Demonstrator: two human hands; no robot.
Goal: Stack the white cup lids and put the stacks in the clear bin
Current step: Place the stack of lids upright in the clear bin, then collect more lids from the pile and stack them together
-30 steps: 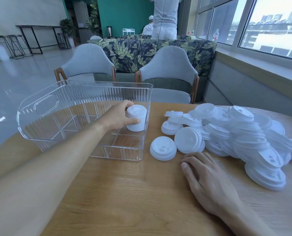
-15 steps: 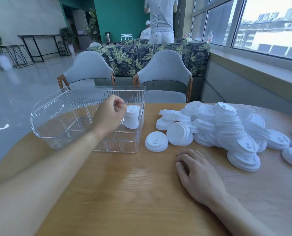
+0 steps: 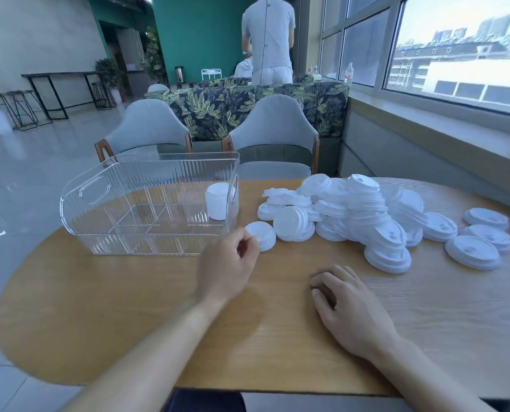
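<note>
One stack of white plastic cup lids (image 3: 218, 201) stands in the clear ribbed plastic bin (image 3: 123, 200). The left hand (image 3: 227, 269), loosely curled and empty, hovers by a single white lid (image 3: 262, 234); the right hand (image 3: 349, 307) rests empty, fingers bent, on the round wooden table (image 3: 129, 322).

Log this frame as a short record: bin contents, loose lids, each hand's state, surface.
bin: clear ribbed plastic bin, on the table's left part
bin contents: one stack of white cup lids, in its right near corner
loose lids: heap of white plastic cup lids, right of the bin
left hand: above the table near one lid, fingers loosely curled, holding nothing
right hand: resting on the table, holding nothing
surface: round wooden table
</note>
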